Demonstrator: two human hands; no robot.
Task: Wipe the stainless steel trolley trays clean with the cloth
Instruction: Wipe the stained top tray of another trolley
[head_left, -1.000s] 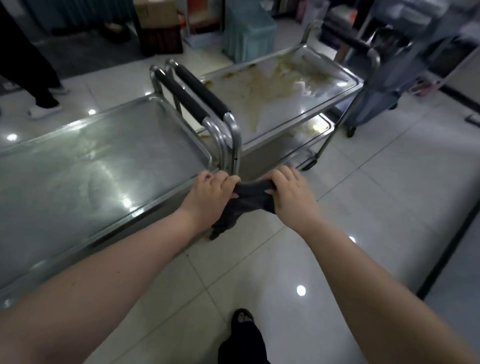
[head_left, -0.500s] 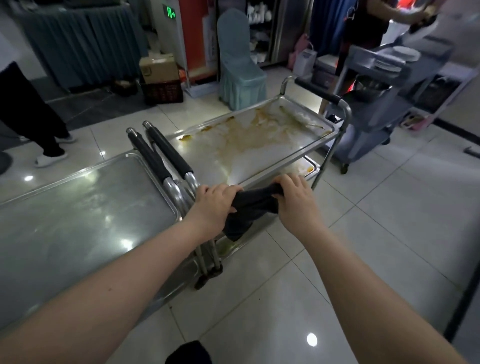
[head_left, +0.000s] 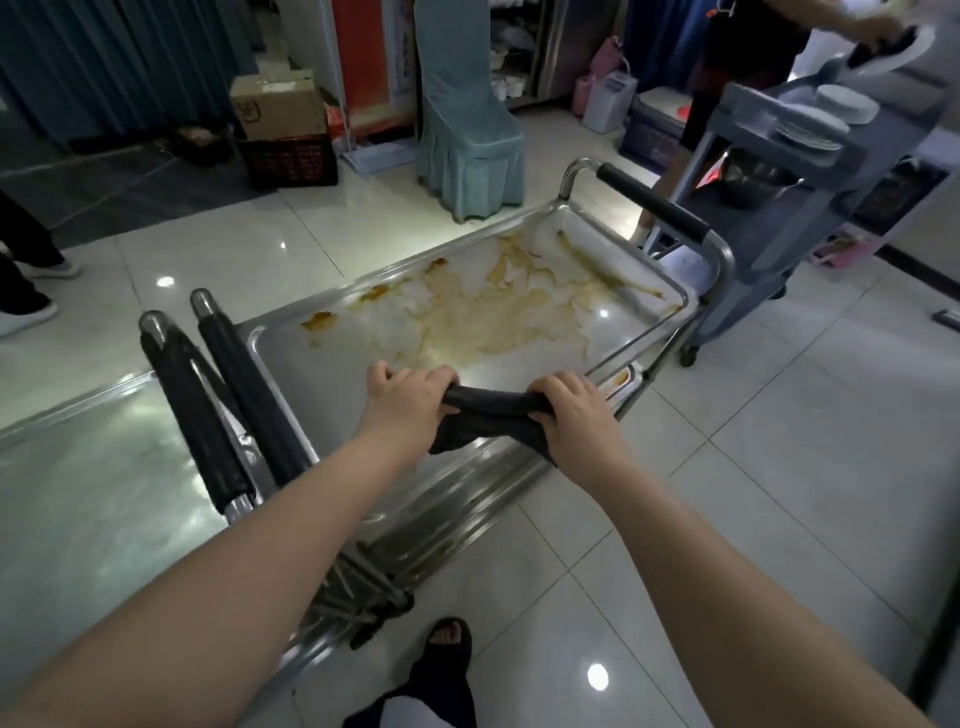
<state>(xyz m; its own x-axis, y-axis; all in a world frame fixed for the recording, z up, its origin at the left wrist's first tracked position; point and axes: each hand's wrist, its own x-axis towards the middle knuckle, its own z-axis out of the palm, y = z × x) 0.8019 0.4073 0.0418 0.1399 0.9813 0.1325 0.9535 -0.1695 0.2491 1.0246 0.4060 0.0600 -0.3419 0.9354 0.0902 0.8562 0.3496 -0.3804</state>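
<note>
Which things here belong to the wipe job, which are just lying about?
Job: dark grey cloth, gripped by left hand and right hand; stained stainless steel trolley tray; cleaner steel tray at left.
Lying about: teal fabric-covered chair; brown cardboard box; grey plastic cart carrying white plates.

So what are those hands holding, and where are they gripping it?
A dark cloth, twisted into a roll between both hands: the left hand grips one end and the right hand the other, over the stained tray.
</note>
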